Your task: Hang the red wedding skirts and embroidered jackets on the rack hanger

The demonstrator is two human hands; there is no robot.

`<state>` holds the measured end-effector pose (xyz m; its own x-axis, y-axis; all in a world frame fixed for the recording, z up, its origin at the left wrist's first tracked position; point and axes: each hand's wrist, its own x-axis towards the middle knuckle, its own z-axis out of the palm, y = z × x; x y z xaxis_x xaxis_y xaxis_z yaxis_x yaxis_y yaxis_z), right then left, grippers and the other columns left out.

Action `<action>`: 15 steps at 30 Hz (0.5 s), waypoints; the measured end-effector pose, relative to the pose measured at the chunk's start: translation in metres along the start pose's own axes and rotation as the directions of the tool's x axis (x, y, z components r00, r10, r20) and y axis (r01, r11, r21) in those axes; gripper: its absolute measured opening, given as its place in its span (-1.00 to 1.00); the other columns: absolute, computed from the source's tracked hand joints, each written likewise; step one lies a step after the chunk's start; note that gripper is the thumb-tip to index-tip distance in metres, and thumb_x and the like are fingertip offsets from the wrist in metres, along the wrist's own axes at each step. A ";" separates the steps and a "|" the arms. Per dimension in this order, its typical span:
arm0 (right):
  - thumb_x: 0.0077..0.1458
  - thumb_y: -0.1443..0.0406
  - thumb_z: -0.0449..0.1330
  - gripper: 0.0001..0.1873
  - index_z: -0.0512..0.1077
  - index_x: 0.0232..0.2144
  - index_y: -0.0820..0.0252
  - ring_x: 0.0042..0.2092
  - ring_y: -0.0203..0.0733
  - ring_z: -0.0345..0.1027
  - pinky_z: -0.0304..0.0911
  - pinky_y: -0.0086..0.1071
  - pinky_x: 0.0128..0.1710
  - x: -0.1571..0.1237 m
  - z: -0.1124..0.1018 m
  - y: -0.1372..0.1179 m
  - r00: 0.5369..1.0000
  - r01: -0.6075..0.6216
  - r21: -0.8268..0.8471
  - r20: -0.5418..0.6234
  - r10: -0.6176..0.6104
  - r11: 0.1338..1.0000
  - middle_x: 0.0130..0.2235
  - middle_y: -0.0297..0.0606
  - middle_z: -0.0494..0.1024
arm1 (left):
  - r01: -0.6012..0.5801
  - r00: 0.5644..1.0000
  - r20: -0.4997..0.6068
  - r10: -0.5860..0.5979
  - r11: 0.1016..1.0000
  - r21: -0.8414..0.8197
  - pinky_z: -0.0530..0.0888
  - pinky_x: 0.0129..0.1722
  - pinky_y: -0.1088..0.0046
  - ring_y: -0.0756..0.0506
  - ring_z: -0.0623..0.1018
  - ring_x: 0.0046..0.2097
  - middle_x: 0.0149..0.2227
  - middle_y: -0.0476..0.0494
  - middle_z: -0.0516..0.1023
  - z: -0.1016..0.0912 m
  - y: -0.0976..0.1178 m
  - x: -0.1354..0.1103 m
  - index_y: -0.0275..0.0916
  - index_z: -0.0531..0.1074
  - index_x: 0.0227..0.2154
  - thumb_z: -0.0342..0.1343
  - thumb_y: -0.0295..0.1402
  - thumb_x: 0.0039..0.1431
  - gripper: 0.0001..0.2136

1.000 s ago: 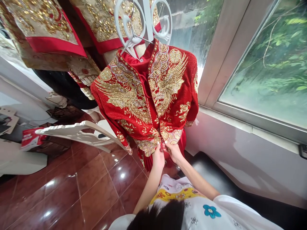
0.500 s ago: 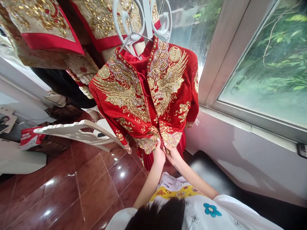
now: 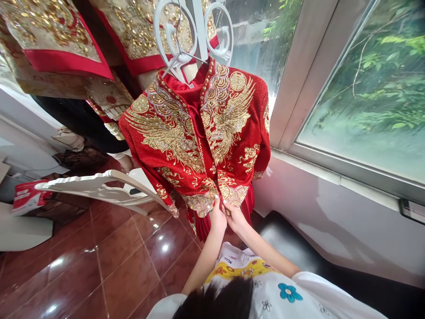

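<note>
A red jacket with gold phoenix embroidery and beading hangs in front of me on a thin metal hanger. Its two front edges meet near the bottom hem. My left hand pinches the left front edge at the hem, thumb on top. Close beside it, my right hand grips the right front edge, with the fingers curled under the cloth. A red pleated skirt shows below the hem. The fingertips behind the cloth are hidden.
A white scrolled stand holds the hanger. Cream and gold garments hang at the upper left. A white chair stands left, a black seat at right, below the window. The floor is red tile.
The view has shifted slightly, so the jacket sits a little lower and further left. Both hands keep their hold at the hem.
</note>
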<state>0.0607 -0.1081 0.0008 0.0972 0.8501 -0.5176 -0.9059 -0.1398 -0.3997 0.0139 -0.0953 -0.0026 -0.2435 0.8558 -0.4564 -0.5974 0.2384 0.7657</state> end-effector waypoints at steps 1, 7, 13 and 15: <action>-0.32 0.54 0.35 -0.81 0.47 -0.58 0.28 -0.54 -0.40 0.38 0.37 -0.59 -0.50 0.001 0.001 0.000 1.000 0.000 -0.001 -0.003 0.000 1.000 -0.55 -0.35 0.54 | 0.020 1.000 0.000 -0.020 1.000 -0.012 0.47 -0.37 0.49 -0.01 0.52 -0.43 -0.51 -0.10 0.48 0.001 0.001 -0.002 -0.31 0.44 -0.55 0.23 -0.19 -0.01 -0.75; -0.29 0.49 0.35 -0.85 0.47 -0.58 0.28 -0.54 -0.41 0.35 0.31 -0.60 -0.53 0.006 0.004 -0.001 1.000 -0.025 -0.039 -0.010 0.025 0.999 -0.56 -0.35 0.52 | -0.027 0.999 -0.038 0.024 0.996 -0.083 0.44 -0.41 0.53 0.03 0.50 -0.45 -0.49 -0.09 0.51 0.003 0.001 -0.009 -0.33 0.42 -0.56 0.31 -0.26 -0.10 -0.76; -0.29 0.44 0.37 -0.86 0.46 -0.58 0.30 -0.58 -0.45 0.27 0.23 -0.60 -0.58 0.006 0.004 0.000 0.999 -0.037 -0.082 0.013 0.039 0.996 -0.59 -0.37 0.48 | -0.062 0.998 -0.036 0.060 0.995 -0.077 0.42 -0.40 0.50 0.03 0.48 -0.46 -0.47 -0.08 0.52 -0.004 -0.004 -0.003 -0.33 0.44 -0.51 0.34 -0.27 -0.16 -0.75; -0.27 0.43 0.36 -0.87 0.47 -0.57 0.29 -0.57 -0.46 0.27 0.22 -0.62 -0.58 0.006 0.002 0.001 0.999 -0.045 -0.083 0.016 0.046 0.996 -0.58 -0.38 0.48 | -0.083 0.996 0.009 0.084 0.993 -0.086 0.45 -0.31 0.48 0.01 0.51 -0.38 -0.40 -0.08 0.54 -0.009 -0.007 -0.001 -0.30 0.46 -0.46 0.34 -0.29 -0.16 -0.76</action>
<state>0.0598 -0.1016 -0.0011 0.0483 0.8509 -0.5231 -0.8719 -0.2196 -0.4376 0.0114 -0.1014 -0.0115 -0.2861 0.8770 -0.3860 -0.6389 0.1257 0.7590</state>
